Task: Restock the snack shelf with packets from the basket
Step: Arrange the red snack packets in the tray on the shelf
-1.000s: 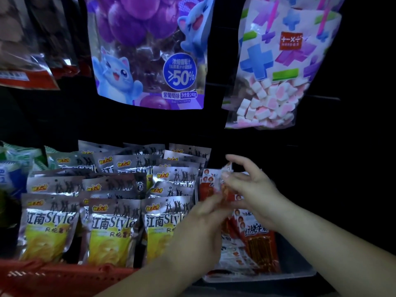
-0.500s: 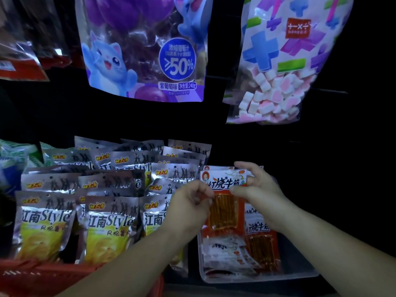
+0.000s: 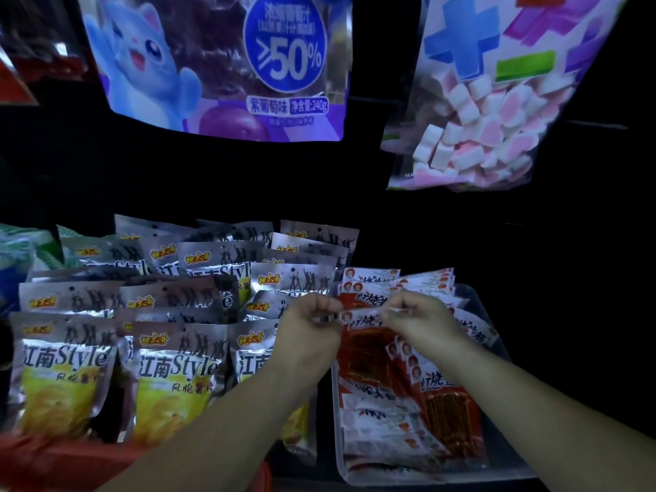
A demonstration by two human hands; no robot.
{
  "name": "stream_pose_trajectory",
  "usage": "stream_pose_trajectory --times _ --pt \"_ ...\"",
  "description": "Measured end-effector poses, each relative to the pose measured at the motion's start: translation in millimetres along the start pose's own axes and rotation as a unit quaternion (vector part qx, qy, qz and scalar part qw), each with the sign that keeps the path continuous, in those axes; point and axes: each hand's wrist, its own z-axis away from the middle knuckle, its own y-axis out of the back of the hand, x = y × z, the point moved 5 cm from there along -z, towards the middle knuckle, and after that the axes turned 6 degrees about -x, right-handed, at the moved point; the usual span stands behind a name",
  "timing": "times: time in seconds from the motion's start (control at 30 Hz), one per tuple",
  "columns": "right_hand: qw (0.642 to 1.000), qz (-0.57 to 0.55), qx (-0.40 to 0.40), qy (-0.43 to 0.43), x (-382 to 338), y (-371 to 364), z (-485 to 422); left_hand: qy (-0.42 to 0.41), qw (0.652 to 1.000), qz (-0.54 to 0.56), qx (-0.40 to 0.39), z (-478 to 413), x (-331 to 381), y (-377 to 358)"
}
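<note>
The left hand (image 3: 312, 330) and right hand (image 3: 420, 321) each pinch a top corner of the red packet (image 3: 369, 353), which seemingly hangs upright just over the clear tray (image 3: 443, 476).

Your shelf (image 3: 325, 452): silver chip packets (image 3: 177, 367) stand in rows, left. A clear tray (image 3: 475, 296) of red packets (image 3: 451, 420) sits just beside them, right.

Clear tray (image 3: 497, 470) full of red packets (image 3: 372, 371), silver packets (image 3: 170, 363) crowding its left, hanging bags (image 3: 220, 65) overhead; open gap between.
</note>
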Motion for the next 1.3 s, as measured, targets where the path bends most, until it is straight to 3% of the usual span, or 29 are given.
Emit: stream_pose_trajectory --times 0.13,0.33,0.4,0.47,0.57,0.7,0.8,0.97,1.1,1.17,1.3 --pt "0.973 0.218 -0.067 -0.037 21 -4 -8 0.020 1.000 -0.015 0.007 -1 -9 0" --pt "0.956 0.151 -0.217 -0.125 14 -12 -2 0.035 0.998 -0.052 -0.012 0 -16 -2" --pt "0.976 0.106 -0.153 -0.114 16 -7 -11 0.042 0.998 -0.040 -0.004 0 -16 1" --pt "0.992 0.115 -0.016 -0.049 18 4 -23 0.045 0.999 -0.025 -0.002 -2 -17 2" --pt "0.962 0.233 0.132 0.045 17 15 -39 0.041 0.999 -0.017 0.000 -7 -16 2" --pt "0.946 0.311 0.091 -0.003 25 -1 -55 0.037 0.999 -0.018 0.018 -9 -15 1" --pt "0.915 0.392 0.098 0.001 23 -7 -61 0.035 0.999 -0.018 0.012 -9 -16 -2" --pt "0.911 0.368 0.183 0.046 21 3 -66 0.025 1.000 -0.017 0.003 -10 -16 1" --pt "0.879 0.380 0.256 0.134 -6 10 -55 0.030 0.999 -0.012 0.005 -13 -19 9" --pt "0.891 0.353 0.241 0.154 -22 16 -47 0.019 1.000 -0.023 0.006 -10 -15 12" --pt "0.967 0.188 0.099 0.144 -54 20 -17 -0.065 0.996 -0.060 -0.023 5 8 14"
